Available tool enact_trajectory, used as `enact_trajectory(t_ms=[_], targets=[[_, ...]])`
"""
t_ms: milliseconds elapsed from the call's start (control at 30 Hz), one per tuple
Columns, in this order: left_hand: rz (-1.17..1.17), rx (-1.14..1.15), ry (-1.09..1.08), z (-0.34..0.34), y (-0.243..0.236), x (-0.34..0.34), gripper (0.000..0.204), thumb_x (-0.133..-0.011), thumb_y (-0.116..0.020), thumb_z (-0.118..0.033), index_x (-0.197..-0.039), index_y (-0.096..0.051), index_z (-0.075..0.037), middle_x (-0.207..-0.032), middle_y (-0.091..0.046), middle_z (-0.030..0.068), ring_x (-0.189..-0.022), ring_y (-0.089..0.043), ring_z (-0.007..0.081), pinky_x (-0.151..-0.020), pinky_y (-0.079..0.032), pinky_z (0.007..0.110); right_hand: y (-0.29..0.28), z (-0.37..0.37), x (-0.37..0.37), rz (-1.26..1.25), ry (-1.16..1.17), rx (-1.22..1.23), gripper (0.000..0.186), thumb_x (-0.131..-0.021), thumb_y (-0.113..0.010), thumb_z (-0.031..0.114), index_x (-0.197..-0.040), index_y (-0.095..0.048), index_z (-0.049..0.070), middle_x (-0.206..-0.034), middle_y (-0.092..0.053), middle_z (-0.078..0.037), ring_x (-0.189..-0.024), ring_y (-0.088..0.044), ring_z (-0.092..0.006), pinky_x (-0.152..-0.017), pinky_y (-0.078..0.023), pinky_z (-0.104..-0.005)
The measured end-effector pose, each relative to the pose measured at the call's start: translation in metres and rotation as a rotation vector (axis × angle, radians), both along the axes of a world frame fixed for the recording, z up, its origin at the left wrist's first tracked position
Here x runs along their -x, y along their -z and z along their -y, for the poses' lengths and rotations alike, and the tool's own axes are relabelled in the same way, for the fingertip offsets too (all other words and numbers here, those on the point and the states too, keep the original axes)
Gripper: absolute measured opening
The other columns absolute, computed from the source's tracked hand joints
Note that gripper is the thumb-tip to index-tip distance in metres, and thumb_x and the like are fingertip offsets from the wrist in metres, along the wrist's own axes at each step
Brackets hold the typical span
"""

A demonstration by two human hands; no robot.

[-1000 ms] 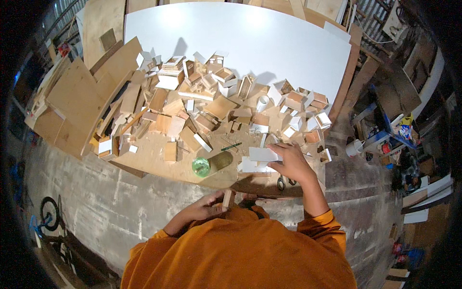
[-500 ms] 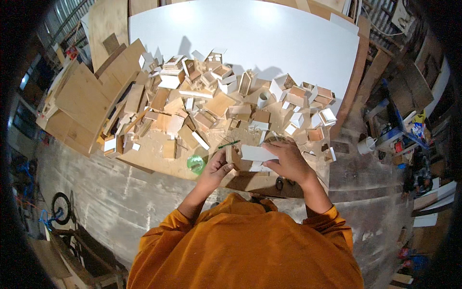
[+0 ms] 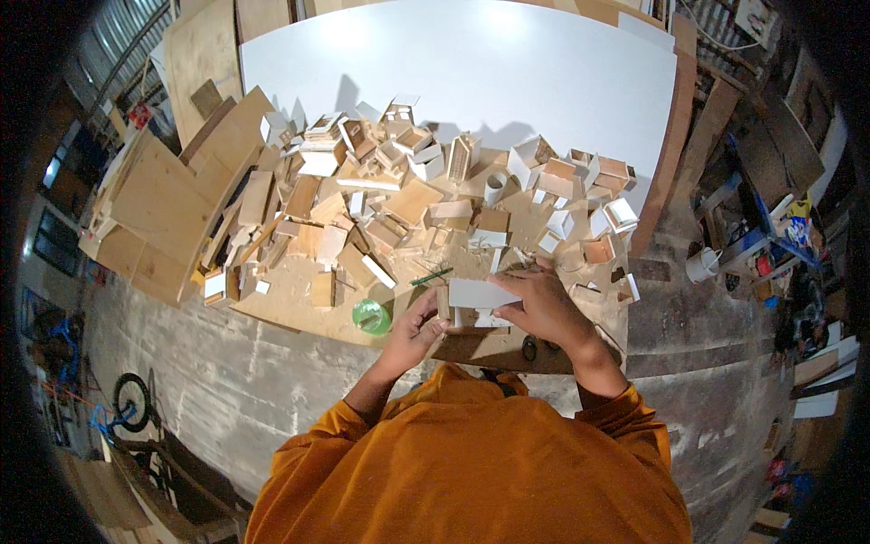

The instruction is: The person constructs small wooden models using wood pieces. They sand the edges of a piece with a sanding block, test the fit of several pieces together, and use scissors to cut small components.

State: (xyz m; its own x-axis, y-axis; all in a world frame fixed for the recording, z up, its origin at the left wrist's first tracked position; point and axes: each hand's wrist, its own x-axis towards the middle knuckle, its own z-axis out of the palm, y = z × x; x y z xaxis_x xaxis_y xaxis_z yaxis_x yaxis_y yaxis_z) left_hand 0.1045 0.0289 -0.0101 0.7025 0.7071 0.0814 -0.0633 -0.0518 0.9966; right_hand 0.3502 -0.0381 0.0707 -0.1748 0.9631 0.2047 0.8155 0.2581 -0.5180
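Between my two hands, at the near edge of the work table, is a small box-like wooden piece with a white panel lying along its top. My left hand grips the bare wooden end, thumb on the near side. Fingers of my right hand close on the panel's right end, the thumb pressed along its near edge. Whether panel and wooden end are fixed together cannot be made out. Just beyond my left hand lies a thin green stick-like tool. A green transparent bowl stands to its left.
Many wood offcuts and small white-faced boxes crowd the table. A white cylinder stands among them. Behind is a large white sheet; plywood panels lean at left. Black rings lie near my right wrist.
The white panel now lies more level against the wooden end piece, which has turned slightly. Both hands keep their grip. The whole view has shifted a little.
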Motion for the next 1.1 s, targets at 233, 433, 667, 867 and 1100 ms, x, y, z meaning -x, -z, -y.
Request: enact_trajectory(t_ms=[233,433,667,867,1100], targets=[[0.003,-0.024,0.022,-0.0021,0.0026,0.0005,0.062,-0.094,-0.057,-0.021,-0.144,-0.026,0.0,-0.139,-0.044,0.0116,-0.128,-0.041,0.0193,-0.105,-0.032,0.033,0.0057,-0.0009,-0.0018,-0.053,-0.009,0.0,0.045,-0.072,-0.074,0.02,-0.113,-0.063,0.004,-0.104,-0.067,-0.015,-0.099,-0.062,-0.0293,-0.099,-0.033,-0.0453],[-0.049,-0.067,-0.03,-0.0027,0.005,0.001,0.061,-0.092,-0.059,-0.017,-0.141,-0.029,0.003,-0.13,-0.052,0.0142,-0.12,-0.048,0.0201,-0.101,-0.037,0.033,0.0059,-0.0019,-0.0026,-0.073,-0.021,0.004,0.042,-0.071,-0.074,0.021,-0.108,-0.066,0.005,-0.102,-0.068,-0.014,-0.099,-0.061,-0.0306,-0.099,-0.032,-0.0469],[-0.074,-0.143,-0.059,-0.0019,0.0,0.0001,0.058,-0.092,-0.058,-0.013,-0.14,-0.031,0.004,-0.127,-0.054,0.0156,-0.119,-0.051,0.0211,-0.1,-0.038,0.033,0.0053,-0.0007,-0.0018,-0.093,-0.009,0.006,0.041,-0.07,-0.074,0.021,-0.107,-0.066,0.005,-0.101,-0.068,-0.014,-0.099,-0.061,-0.0314,-0.099,-0.032,-0.0471],[-0.005,-0.038,-0.121,-0.0003,0.0042,0.0002,0.054,-0.094,-0.055,-0.011,-0.14,-0.032,0.004,-0.13,-0.052,0.0119,-0.12,-0.049,0.0201,-0.101,-0.036,0.032,0.0034,0.002,0.0016,-0.065,0.011,0.0,0.045,-0.071,-0.075,0.018,-0.113,-0.064,0.005,-0.105,-0.067,-0.015,-0.098,-0.062,-0.0308,-0.094,-0.037,-0.0429],[0.121,0.148,-0.094,-0.005,-0.0019,0.0007,0.049,-0.094,-0.053,-0.008,-0.139,-0.035,0.002,-0.129,-0.052,0.0087,-0.12,-0.048,0.0165,-0.101,-0.034,0.029,0.001,0.0047,0.0035,-0.053,0.02,0.012,0.046,-0.071,-0.076,0.019,-0.114,-0.064,0.006,-0.107,-0.067,-0.013,-0.099,-0.062,-0.0299,-0.097,-0.033,-0.0454]])
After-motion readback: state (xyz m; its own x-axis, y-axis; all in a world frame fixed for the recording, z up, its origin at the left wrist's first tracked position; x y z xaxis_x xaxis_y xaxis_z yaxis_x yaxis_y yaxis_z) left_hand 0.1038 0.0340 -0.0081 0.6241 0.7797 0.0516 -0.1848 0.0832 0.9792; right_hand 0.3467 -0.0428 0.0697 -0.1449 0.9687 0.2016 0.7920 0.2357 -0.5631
